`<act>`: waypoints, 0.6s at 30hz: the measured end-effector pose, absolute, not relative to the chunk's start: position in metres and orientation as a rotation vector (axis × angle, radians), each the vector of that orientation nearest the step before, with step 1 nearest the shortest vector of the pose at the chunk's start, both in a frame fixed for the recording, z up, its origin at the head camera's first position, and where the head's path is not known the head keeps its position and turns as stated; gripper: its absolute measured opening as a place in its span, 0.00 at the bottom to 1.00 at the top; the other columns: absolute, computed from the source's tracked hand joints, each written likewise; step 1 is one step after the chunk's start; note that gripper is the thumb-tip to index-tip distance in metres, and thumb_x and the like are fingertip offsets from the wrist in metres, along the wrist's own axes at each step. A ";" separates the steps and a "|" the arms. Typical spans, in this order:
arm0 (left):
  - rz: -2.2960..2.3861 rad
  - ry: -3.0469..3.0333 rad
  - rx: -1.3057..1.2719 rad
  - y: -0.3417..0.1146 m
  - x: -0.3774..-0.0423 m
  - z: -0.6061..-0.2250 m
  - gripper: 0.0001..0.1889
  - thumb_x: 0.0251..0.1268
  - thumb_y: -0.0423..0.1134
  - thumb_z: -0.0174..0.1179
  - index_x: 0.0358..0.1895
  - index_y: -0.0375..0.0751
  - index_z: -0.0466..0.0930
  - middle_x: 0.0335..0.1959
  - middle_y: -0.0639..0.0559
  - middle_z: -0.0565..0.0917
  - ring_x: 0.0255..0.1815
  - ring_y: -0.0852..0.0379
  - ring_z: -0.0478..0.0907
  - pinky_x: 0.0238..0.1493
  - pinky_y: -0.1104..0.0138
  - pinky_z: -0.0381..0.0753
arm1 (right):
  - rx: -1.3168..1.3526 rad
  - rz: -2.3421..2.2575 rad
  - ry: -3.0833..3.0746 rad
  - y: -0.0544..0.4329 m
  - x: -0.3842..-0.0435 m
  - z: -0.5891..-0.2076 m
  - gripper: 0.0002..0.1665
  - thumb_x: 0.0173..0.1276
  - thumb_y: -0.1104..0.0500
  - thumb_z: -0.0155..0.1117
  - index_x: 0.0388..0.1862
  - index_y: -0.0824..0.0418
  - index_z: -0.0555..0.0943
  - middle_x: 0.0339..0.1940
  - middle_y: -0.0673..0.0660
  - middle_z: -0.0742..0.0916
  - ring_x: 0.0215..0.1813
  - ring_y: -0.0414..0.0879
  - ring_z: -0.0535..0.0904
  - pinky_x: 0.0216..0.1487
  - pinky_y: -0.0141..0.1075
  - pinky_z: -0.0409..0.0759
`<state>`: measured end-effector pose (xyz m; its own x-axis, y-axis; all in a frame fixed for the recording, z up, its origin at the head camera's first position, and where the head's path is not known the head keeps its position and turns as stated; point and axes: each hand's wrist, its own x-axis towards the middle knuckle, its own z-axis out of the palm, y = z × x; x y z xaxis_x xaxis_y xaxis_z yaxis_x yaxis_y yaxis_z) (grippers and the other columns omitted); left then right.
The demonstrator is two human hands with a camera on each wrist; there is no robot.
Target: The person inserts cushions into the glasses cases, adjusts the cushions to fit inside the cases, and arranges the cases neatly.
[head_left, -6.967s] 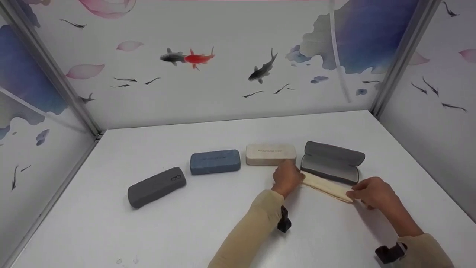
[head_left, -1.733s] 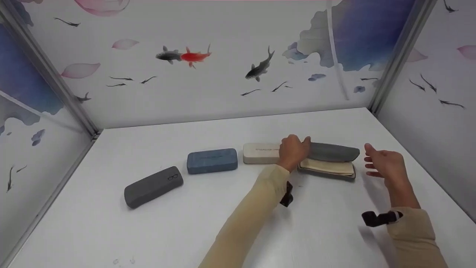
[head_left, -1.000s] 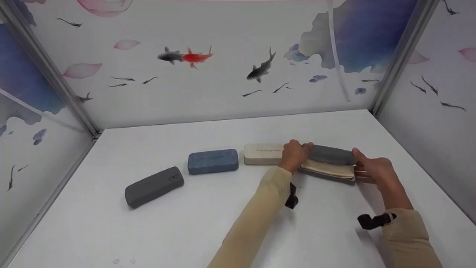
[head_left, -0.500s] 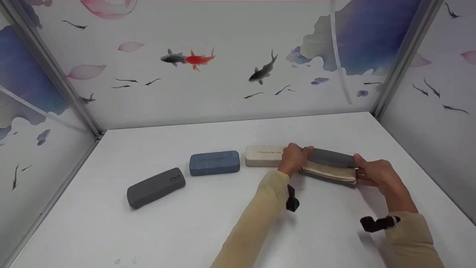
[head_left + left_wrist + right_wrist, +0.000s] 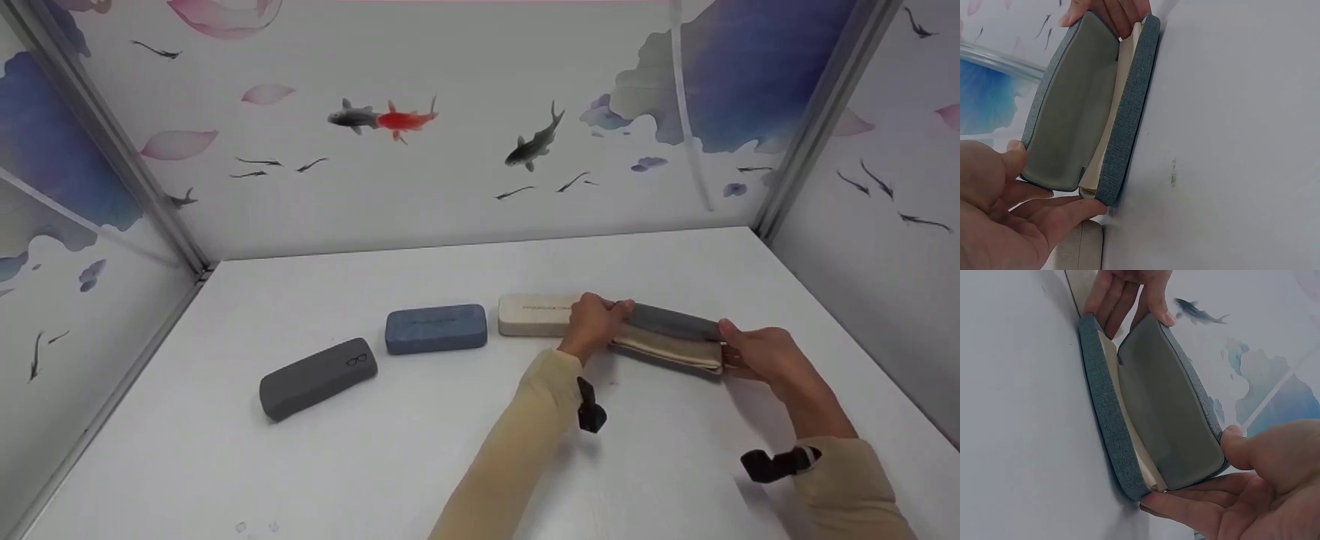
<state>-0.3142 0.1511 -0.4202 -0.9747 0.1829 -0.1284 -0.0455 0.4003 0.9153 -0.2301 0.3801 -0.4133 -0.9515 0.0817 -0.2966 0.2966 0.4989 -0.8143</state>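
A grey-blue glasses case [image 5: 679, 324] stands partly open at the right of the table, its lid tilted over the base. Inside the base lies a folded cream cloth [image 5: 664, 346]. My left hand [image 5: 595, 324] grips the case's left end, thumb on the lid and fingers at the base, as the left wrist view shows. At the other end my right hand [image 5: 765, 354] holds it the same way; in the right wrist view its thumb presses the lid's edge [image 5: 1199, 394]. A beige case [image 5: 534, 316] sits just left of my left hand, which partly covers it.
A blue case [image 5: 436, 330] and a dark grey case [image 5: 319, 379] with a glasses print lie shut further left on the white table [image 5: 337, 472]. Printed panels with fish and petals enclose the back [image 5: 465, 202] and sides.
Earlier, both hands held the cloth in front of the case; now it lies inside. My right hand has since come in from the right to the case's end, and the lid leans lower.
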 end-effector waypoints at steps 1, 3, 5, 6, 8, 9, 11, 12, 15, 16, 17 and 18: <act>1.610 2.445 0.134 0.151 -0.314 -0.421 0.29 0.72 0.48 0.61 0.10 0.47 0.65 0.08 0.59 0.58 0.15 0.61 0.55 0.22 0.67 0.56 | 0.316 -1.424 2.530 0.381 -0.230 -0.413 0.49 0.81 0.40 0.38 0.71 0.86 0.54 0.72 0.83 0.64 0.73 0.66 0.68 0.55 0.33 0.83; 1.617 2.446 0.152 0.151 -0.312 -0.421 0.28 0.72 0.48 0.61 0.11 0.44 0.67 0.09 0.59 0.58 0.16 0.61 0.54 0.22 0.67 0.56 | 0.307 -1.409 2.539 0.382 -0.228 -0.414 0.49 0.80 0.39 0.39 0.71 0.86 0.54 0.72 0.82 0.65 0.72 0.65 0.69 0.56 0.33 0.83; 1.628 2.448 0.162 0.149 -0.311 -0.422 0.25 0.71 0.47 0.62 0.14 0.40 0.74 0.09 0.59 0.60 0.17 0.61 0.56 0.23 0.68 0.57 | 0.299 -1.386 2.550 0.382 -0.229 -0.415 0.49 0.80 0.39 0.39 0.71 0.86 0.55 0.71 0.82 0.66 0.71 0.64 0.71 0.55 0.33 0.83; 1.629 2.444 0.160 0.148 -0.311 -0.423 0.25 0.71 0.47 0.62 0.15 0.39 0.75 0.09 0.59 0.60 0.17 0.61 0.56 0.23 0.68 0.56 | 0.295 -1.368 2.554 0.382 -0.229 -0.416 0.49 0.80 0.39 0.39 0.71 0.86 0.56 0.71 0.82 0.66 0.71 0.64 0.71 0.55 0.33 0.83; 1.636 2.430 0.155 0.148 -0.310 -0.424 0.24 0.71 0.46 0.62 0.16 0.39 0.75 0.10 0.59 0.61 0.18 0.61 0.58 0.24 0.68 0.57 | 0.294 -1.322 2.572 0.384 -0.228 -0.417 0.50 0.80 0.38 0.40 0.71 0.86 0.56 0.71 0.81 0.68 0.71 0.64 0.71 0.56 0.33 0.83; 1.642 2.422 0.151 0.148 -0.309 -0.424 0.24 0.71 0.46 0.63 0.15 0.40 0.74 0.10 0.59 0.61 0.18 0.61 0.58 0.24 0.68 0.57 | 0.293 -1.301 2.581 0.386 -0.228 -0.417 0.50 0.80 0.38 0.40 0.71 0.86 0.56 0.71 0.81 0.68 0.71 0.65 0.72 0.56 0.35 0.83; 1.654 2.408 0.141 0.148 -0.309 -0.424 0.23 0.70 0.46 0.63 0.15 0.40 0.74 0.10 0.59 0.61 0.19 0.62 0.59 0.24 0.69 0.57 | 0.285 -1.246 2.605 0.388 -0.227 -0.417 0.51 0.80 0.36 0.40 0.71 0.85 0.57 0.71 0.80 0.69 0.71 0.66 0.71 0.60 0.40 0.82; 1.655 2.407 0.140 0.148 -0.309 -0.424 0.23 0.70 0.46 0.63 0.16 0.39 0.74 0.10 0.59 0.60 0.18 0.62 0.58 0.24 0.69 0.57 | 0.281 -1.222 2.617 0.389 -0.227 -0.417 0.51 0.79 0.35 0.40 0.71 0.84 0.57 0.71 0.79 0.69 0.71 0.66 0.71 0.62 0.43 0.80; 1.664 2.419 0.128 0.148 -0.308 -0.423 0.19 0.69 0.45 0.64 0.24 0.34 0.84 0.13 0.59 0.63 0.20 0.62 0.61 0.25 0.70 0.59 | 0.270 -1.181 2.642 0.391 -0.226 -0.417 0.53 0.78 0.33 0.40 0.72 0.83 0.57 0.71 0.79 0.69 0.73 0.69 0.68 0.67 0.53 0.74; 1.663 2.422 0.117 0.148 -0.307 -0.423 0.18 0.69 0.45 0.64 0.29 0.32 0.87 0.14 0.58 0.65 0.22 0.62 0.63 0.26 0.70 0.61 | 0.270 -1.173 2.644 0.391 -0.226 -0.417 0.54 0.77 0.32 0.40 0.72 0.82 0.57 0.71 0.79 0.68 0.73 0.70 0.66 0.69 0.57 0.72; 1.662 2.426 0.097 0.148 -0.307 -0.422 0.17 0.69 0.46 0.65 0.35 0.32 0.89 0.16 0.58 0.68 0.24 0.62 0.65 0.28 0.70 0.62 | 0.268 -1.185 2.636 0.391 -0.226 -0.417 0.55 0.77 0.31 0.41 0.72 0.82 0.57 0.72 0.79 0.68 0.74 0.70 0.65 0.70 0.58 0.70; 1.660 2.426 0.080 0.147 -0.307 -0.422 0.16 0.69 0.46 0.65 0.39 0.33 0.89 0.19 0.57 0.72 0.27 0.62 0.67 0.30 0.70 0.66 | 0.268 -1.192 2.628 0.391 -0.226 -0.418 0.55 0.77 0.31 0.41 0.73 0.82 0.56 0.72 0.79 0.67 0.74 0.70 0.65 0.71 0.59 0.68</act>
<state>-0.3067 0.1471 -0.4217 -0.9784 0.1569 -0.1344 -0.0685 0.3675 0.9275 -0.2264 0.3905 -0.4175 -0.9538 0.0660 -0.2932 0.2641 0.6497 -0.7128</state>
